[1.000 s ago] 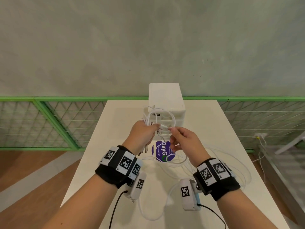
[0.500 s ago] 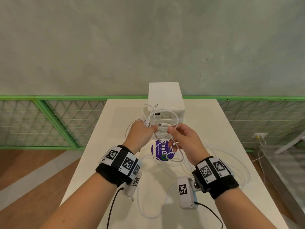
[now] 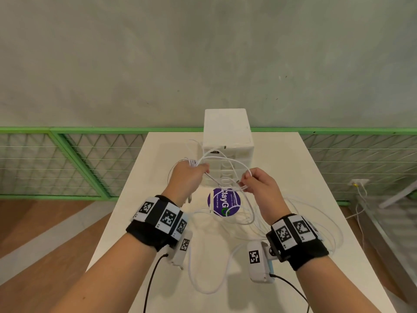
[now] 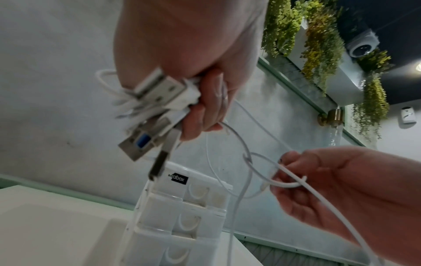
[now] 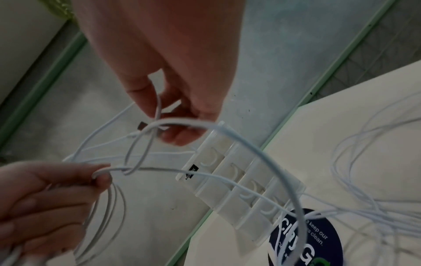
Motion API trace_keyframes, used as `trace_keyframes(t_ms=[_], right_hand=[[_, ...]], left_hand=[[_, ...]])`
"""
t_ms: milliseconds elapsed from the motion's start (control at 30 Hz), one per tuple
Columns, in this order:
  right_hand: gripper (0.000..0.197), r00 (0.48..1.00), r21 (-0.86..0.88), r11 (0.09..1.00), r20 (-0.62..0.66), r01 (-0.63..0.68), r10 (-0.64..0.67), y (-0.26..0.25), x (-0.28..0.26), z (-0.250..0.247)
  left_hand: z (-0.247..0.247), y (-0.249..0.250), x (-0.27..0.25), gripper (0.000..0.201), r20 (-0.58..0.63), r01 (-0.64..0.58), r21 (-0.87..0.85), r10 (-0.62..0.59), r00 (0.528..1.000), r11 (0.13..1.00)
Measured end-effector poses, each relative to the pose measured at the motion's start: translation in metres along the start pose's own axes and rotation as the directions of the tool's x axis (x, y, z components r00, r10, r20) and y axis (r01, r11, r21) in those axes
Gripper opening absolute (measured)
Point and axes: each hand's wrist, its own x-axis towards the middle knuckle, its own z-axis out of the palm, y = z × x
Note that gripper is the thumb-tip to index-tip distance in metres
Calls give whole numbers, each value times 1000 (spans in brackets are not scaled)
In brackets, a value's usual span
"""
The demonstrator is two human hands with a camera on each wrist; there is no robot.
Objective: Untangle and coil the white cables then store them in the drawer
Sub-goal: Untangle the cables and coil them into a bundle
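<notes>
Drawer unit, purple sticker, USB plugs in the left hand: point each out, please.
drawer unit (image 3: 226, 125), head view, on its flat top.
purple sticker (image 3: 220, 199), head view, on its left half.
USB plugs (image 4: 157, 86), left wrist view, on the upper plug's metal shell.

Both our hands raised, fingers closed

Our left hand (image 3: 188, 177) is curled into a fist, knuckles up; our right hand (image 3: 259, 185) pinches thumb against fingertips (image 5: 145, 100), forearms angled inward, wrists banded.

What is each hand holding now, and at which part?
The left hand grips a bundle of white cables near their USB plugs. The right hand pinches a single cable loop with its fingertips.
</notes>
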Motion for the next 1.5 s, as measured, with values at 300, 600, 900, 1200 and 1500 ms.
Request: trace_keyframes(t_ms=[300,600,900,1200,1500], right_hand=[[11,990,19,993,81,114,-115,3,-1,-14],[28,983,-419,901,176,112,-41,14,12,-29],[22,995,-196,976,-12,97,-101,8,18,-15],[18,989,14,989,-22,147,-147,-17,10,5],[9,977,-336,942,-193,17,-86,5,20,-48]], left_hand=[[-30,-8,23,43,-176,-173,477,286,942,862],[-26,-29,27,40,-70,-73,791,207,976,608],[-4,-14,9,57,68,-89,370,68,995,925],[32,-6,-13,17,340,-153,124,103,935,980],[10,6,-10,33,219,-151,167,113,969,974]])
